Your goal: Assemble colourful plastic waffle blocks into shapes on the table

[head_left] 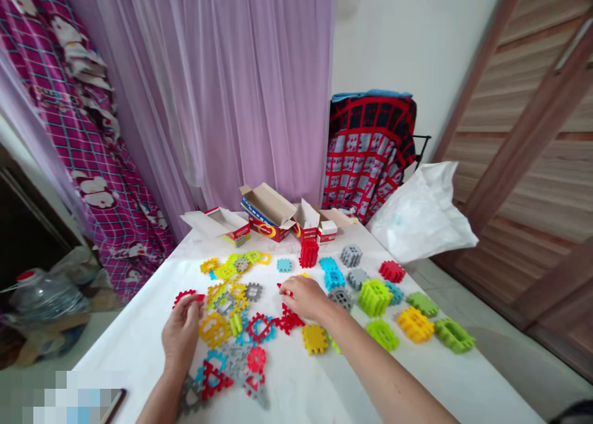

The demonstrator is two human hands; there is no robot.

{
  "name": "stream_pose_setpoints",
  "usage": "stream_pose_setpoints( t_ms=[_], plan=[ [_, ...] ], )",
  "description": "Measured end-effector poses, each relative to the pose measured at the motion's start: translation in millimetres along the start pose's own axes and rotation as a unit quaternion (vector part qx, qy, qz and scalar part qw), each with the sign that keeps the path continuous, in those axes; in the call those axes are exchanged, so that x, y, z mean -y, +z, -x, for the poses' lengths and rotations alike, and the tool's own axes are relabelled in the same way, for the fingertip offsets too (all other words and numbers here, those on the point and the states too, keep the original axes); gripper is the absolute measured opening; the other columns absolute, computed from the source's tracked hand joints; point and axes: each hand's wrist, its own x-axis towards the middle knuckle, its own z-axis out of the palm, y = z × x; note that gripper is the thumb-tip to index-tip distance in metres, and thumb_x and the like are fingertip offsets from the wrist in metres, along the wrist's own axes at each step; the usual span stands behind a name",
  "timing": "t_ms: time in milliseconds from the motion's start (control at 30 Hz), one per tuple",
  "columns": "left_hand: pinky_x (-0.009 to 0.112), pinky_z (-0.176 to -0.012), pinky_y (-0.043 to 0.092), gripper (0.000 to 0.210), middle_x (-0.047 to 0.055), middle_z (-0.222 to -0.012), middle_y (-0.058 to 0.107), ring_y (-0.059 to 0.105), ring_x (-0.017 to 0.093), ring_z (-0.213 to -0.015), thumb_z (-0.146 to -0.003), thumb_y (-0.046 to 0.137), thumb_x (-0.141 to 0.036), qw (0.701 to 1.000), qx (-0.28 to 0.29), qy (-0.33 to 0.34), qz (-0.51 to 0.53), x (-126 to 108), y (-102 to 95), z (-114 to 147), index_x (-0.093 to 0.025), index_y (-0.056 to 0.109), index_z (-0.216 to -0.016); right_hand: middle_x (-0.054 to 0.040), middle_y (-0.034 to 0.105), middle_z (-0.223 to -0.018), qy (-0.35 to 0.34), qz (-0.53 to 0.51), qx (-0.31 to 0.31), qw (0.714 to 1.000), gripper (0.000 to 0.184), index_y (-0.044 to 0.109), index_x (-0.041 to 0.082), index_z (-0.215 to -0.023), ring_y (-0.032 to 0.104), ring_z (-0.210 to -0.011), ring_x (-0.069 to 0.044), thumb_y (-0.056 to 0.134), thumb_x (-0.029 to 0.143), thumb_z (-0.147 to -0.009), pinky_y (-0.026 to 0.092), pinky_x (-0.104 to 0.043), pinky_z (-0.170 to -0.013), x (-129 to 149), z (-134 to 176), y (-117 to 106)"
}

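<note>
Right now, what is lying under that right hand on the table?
Under the right hand a red toothed piece pokes out at the wrist side, on the white tablecloth. A red bit shows at the fingertips; the palm hides the rest.

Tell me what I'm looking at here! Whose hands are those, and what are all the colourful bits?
This picture comes from a camera worn on a person's head, looking down, so the two bare hands are that person's own. The left hand pinches a red curved piece in its grip. The right hand rests on flat pieces in the middle, its fingertips on a small red piece. What it grips, if anything, is hidden. The white table is covered with toothed plastic building pieces: flat ones on the left, such as a yellow flat piece, and built cubes on the right, such as a green cube. Opened cardboard boxes stand at the far edge.
</note>
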Motion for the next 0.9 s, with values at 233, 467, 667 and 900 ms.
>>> stream_pose_setpoints(
  t_ms=[233,467,667,900],
  plan=[
    [0.033,-0.065,0.056,0.039,0.001,-0.07,0.07,0.066,0.018,-0.061,-0.069,0.055,-0.048,0.998,0.001,-0.017,0.058,20.2,-1.7,-8.2,-0.019,0.066,-0.092,-0.0071,0.066,-0.12,0.014,-0.008,0.032,0.999,0.036,0.067,0.022,-0.116,0.061,-0.109,-0.02,0.056,0.022,-0.082,0.042,-0.027,-0.093,21.4,-47.2,39.6],
    [0.03,-0.059,0.055,0.038,0.0,-0.069,0.069,0.067,0.018,-0.06,-0.07,0.057,-0.048,0.995,0.007,-0.04,0.087,26.9,-0.4,-8.6,-0.019,0.066,-0.093,-0.0094,0.061,-0.118,0.012,0.054,0.075,0.996,0.034,0.064,0.021,-0.112,0.059,-0.108,-0.023,0.059,0.031,-0.08,0.044,-0.03,-0.088,38.5,-65.7,54.3],
    [0.03,-0.058,0.055,0.037,0.001,-0.069,0.07,0.067,0.017,-0.06,-0.071,0.057,-0.049,0.993,0.014,-0.049,0.108,27.2,2.3,-8.7,-0.02,0.065,-0.092,-0.0097,0.066,-0.113,-0.047,0.068,0.11,0.99,0.027,0.067,0.018,-0.108,0.061,-0.104,-0.02,0.051,0.028,-0.089,0.043,-0.025,-0.087,26.9,-68.3,41.5],
    [0.031,-0.06,0.057,0.035,0.002,-0.072,0.071,0.068,0.018,-0.062,-0.072,0.056,-0.047,0.995,0.013,-0.04,0.09,29.7,4.7,-10.6,-0.02,0.065,-0.093,-0.0084,0.071,-0.113,0.09,0.083,0.056,0.991,0.034,0.066,0.022,-0.116,0.064,-0.103,-0.021,0.038,0.023,-0.096,0.044,-0.029,-0.083,0.2,-89.0,24.5]
  ],
)
